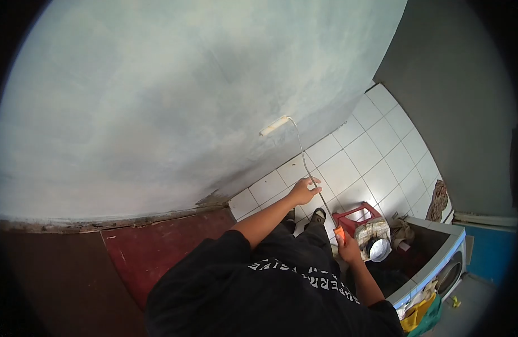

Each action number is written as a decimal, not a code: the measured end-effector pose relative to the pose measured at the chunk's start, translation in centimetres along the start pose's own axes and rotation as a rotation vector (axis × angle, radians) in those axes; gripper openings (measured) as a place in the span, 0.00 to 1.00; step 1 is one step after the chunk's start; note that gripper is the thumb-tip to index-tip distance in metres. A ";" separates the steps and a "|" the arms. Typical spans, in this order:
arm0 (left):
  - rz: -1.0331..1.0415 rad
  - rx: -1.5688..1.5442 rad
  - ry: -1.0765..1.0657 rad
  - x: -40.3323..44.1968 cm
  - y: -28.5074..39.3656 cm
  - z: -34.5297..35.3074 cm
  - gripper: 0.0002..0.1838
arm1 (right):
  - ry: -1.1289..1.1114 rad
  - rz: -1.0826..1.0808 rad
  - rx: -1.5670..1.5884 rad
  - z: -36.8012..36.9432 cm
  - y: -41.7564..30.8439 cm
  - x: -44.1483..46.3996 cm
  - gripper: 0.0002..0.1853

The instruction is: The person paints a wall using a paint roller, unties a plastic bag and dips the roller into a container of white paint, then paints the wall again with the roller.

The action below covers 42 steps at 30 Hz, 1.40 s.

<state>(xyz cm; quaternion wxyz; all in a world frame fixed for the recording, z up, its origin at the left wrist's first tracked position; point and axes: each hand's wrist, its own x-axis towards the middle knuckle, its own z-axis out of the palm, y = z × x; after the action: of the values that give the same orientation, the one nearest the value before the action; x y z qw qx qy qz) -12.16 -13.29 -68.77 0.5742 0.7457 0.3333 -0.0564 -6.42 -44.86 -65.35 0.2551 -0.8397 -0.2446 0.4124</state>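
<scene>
A paint roller (274, 126) with a pale sleeve rests against the light blue-grey wall, low down near the floor. Its long, thin metal rod (302, 147) bends down toward me. My right hand (349, 249) is closed around the orange handle (339, 232) at the rod's lower end. Farther up the rod is my left hand (305, 191), its thumb and fingers apart with the rod passing between them. Whether the left fingers touch the rod I cannot tell.
A red plastic stool (357, 212) stands beside my right hand, with a paint-stained container (373, 229) and a whitish round bowl or lid (379, 250) by it. A washing machine (438, 269) is at the right. Dark red panel (158, 247) lies left; white tiles (343, 171) cover the floor.
</scene>
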 end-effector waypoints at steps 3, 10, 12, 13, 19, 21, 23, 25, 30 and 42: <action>0.000 -0.060 -0.054 2.4 -2.7 1.1 0.22 | 0.100 -0.026 -0.073 0.9 1.7 1.1 0.25; -0.004 -0.378 -0.162 -1.2 2.0 -1.3 0.20 | 0.096 -0.090 0.002 -2.1 -2.0 -2.0 0.21; 0.069 -0.405 -0.137 -2.2 2.6 -1.6 0.20 | 0.156 -0.123 0.032 -2.2 -2.8 -3.0 0.20; 0.122 -0.297 -0.075 -2.7 2.8 -1.8 0.19 | 0.150 -0.114 0.034 -2.5 -3.3 -3.7 0.20; 0.077 -0.143 -0.066 -1.1 2.9 -1.4 0.19 | 0.161 0.018 -0.202 -4.6 -5.2 -3.9 0.22; -0.094 -0.168 -0.129 2.2 -0.5 0.5 0.19 | 0.151 0.025 -0.197 -4.4 -5.9 -2.5 0.22; -0.175 -0.311 -0.097 3.5 -1.4 0.7 0.18 | 0.120 0.069 -0.166 -4.3 -8.7 -0.7 0.24; -0.284 -0.480 -0.085 5.6 -3.6 1.7 0.16 | 0.152 0.076 -0.201 -2.8 -6.7 0.9 0.25; -0.388 -0.533 -0.098 5.0 -2.5 1.1 0.16 | 0.141 0.086 -0.195 -4.4 -8.2 0.7 0.25; -0.235 -0.531 -0.035 3.5 -0.2 0.1 0.19 | 0.033 0.058 -0.129 -8.7 -12.9 -0.5 0.24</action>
<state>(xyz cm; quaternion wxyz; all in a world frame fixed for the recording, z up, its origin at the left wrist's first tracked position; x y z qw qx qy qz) -9.56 -11.80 -70.60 0.7444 0.5245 0.4107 -0.0463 -2.19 -37.44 -52.33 0.1926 -0.8677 -0.2422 0.3892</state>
